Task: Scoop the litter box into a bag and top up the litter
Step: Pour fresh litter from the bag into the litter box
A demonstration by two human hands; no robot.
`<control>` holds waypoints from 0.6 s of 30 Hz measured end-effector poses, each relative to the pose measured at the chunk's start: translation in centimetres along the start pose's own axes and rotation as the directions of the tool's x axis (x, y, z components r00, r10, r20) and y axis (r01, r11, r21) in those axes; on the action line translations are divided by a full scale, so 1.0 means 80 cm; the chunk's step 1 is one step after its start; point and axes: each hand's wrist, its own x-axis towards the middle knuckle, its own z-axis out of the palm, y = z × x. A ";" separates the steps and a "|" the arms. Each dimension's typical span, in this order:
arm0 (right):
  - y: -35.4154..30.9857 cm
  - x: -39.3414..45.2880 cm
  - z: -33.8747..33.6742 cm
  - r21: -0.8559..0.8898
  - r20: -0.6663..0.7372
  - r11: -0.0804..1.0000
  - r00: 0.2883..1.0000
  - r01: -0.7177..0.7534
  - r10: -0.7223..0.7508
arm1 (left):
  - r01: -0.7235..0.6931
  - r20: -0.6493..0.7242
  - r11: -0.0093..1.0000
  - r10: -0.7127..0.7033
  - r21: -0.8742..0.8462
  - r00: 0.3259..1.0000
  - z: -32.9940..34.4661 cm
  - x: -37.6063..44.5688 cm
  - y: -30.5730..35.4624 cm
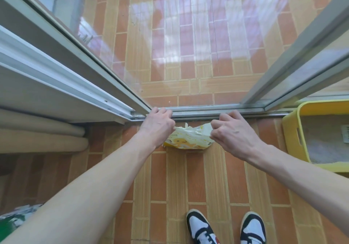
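My left hand [157, 124] and right hand [229, 132] each pinch the top edge of the yellow litter bag [188, 139], which stands on the tiled floor [198, 177] by the door track [207, 110]. The yellow litter box [291, 130] sits to my right.

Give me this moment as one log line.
left hand: grips litter bag top | right hand: grips same | litter box: right, on floor
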 end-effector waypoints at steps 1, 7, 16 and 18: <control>0.000 -0.009 -0.001 -0.005 -0.007 1.000 1.000 -0.008 0.008 | -0.023 0.002 1.000 0.023 0.004 1.000 -0.003 -0.002 0.004; 0.021 -0.058 -0.030 0.005 -0.043 0.997 0.996 -0.082 0.083 | -0.137 -0.128 0.987 0.125 -0.087 0.984 -0.011 -0.016 0.041; 0.051 -0.178 -0.078 0.040 -0.048 0.986 0.985 -0.161 0.163 | -0.193 -0.153 0.958 0.163 -0.211 0.975 -0.059 -0.031 0.142; 0.050 -0.202 -0.081 0.059 -0.094 0.990 0.986 -0.131 0.136 | -0.192 -0.121 0.952 0.167 -0.237 0.978 -0.059 -0.035 0.156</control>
